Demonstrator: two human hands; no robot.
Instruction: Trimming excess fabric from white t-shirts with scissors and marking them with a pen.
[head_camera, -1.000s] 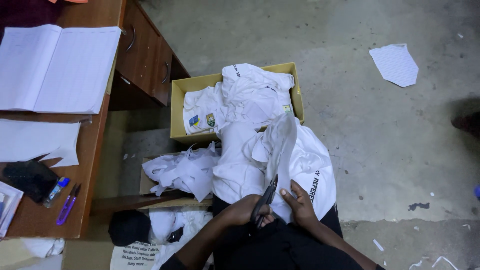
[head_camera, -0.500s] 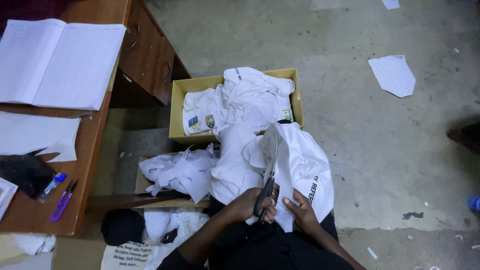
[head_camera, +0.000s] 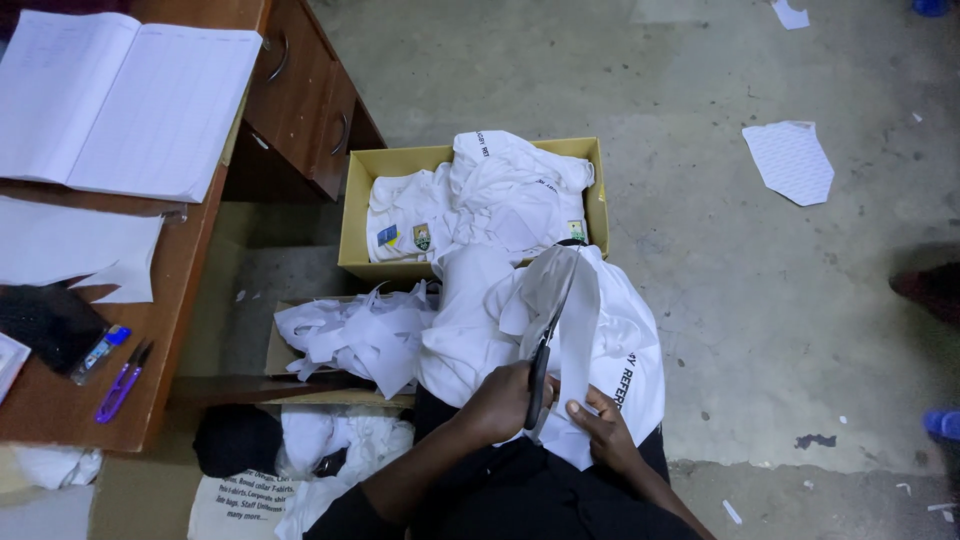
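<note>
Two hands meet over the white garment (head_camera: 610, 350) in your lap: your left hand (head_camera: 497, 402) is closed around the scissors (head_camera: 540, 372), blades pointing up toward the box (head_camera: 356, 205), while your right hand (head_camera: 604, 431) pinches the lower end of a grey strip (head_camera: 578, 318) just beside the blades. That garment lies just in front of the box, which holds more white shirts (head_camera: 480, 200), and a heap of white scraps (head_camera: 350, 335) sits to the box's near left, with the counter (head_camera: 60, 400) farther left carrying an open ledger (head_camera: 120, 95).
</note>
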